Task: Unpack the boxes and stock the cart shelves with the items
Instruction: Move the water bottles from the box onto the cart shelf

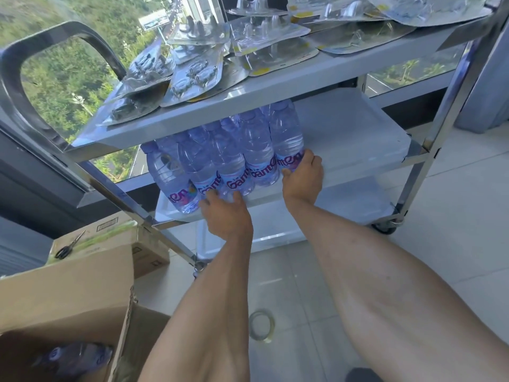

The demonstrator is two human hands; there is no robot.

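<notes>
Clear purple-tinted plastic water bottles (220, 155) stand crowded on the left part of the steel cart's middle shelf (358, 139), their caps hidden under the top shelf (248, 95), which carries flat blister packs (192, 75). The left hand (227, 215) grasps a front bottle's base, fingers curled. The right hand (303, 175) grips the rightmost bottle. An open brown cardboard box (68, 293), cut off at the lower left, holds blurred bottles.

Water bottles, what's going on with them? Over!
Left hand and right hand both gripping bottles on middle shelf. Right half of shelf free. Nothing blocking.
</notes>
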